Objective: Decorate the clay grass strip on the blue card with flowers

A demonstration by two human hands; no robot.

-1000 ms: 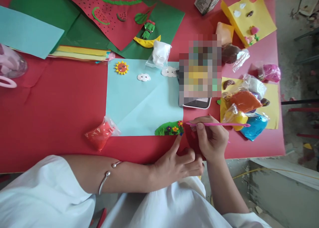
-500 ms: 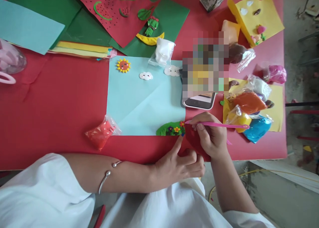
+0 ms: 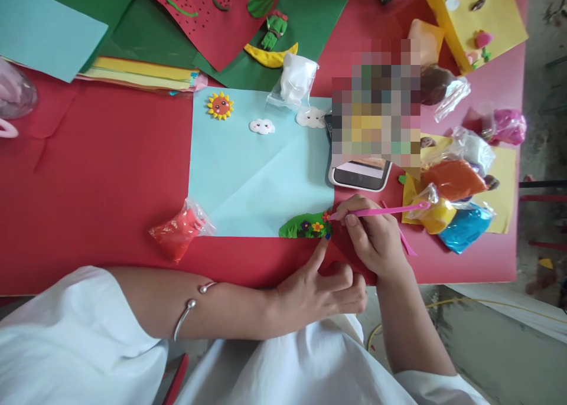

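A light blue sheet point(image 3: 248, 175) lies on the red table. At its lower right corner sits a green clay patch point(image 3: 295, 224) with small flowers. My right hand point(image 3: 370, 234) is closed round a pink tool point(image 3: 390, 211), whose tip is at the red flower point(image 3: 326, 216). My left hand point(image 3: 323, 290) stretches its index finger to the blue bit at the patch's lower edge; its other fingers are curled, and nothing shows in them. A clay sun point(image 3: 220, 105) and two white clouds, one of them this small cloud point(image 3: 261, 126), lie along the sheet's upper part.
A phone point(image 3: 361, 177), partly pixelated, overlaps the sheet's right edge. Clay bags lie around: red point(image 3: 175, 234), white point(image 3: 297, 79), orange point(image 3: 454, 177), blue point(image 3: 467, 227). Another pink tool point(image 3: 406, 239) is by my right hand. Green card point(image 3: 310, 21) and yellow card point(image 3: 500, 15) lie farther back.
The view has shifted slightly. The pink tool is tilted more, its far end raised, and its tip remains by the red flower. More of the second pink tool shows. My left hand keeps its pose.
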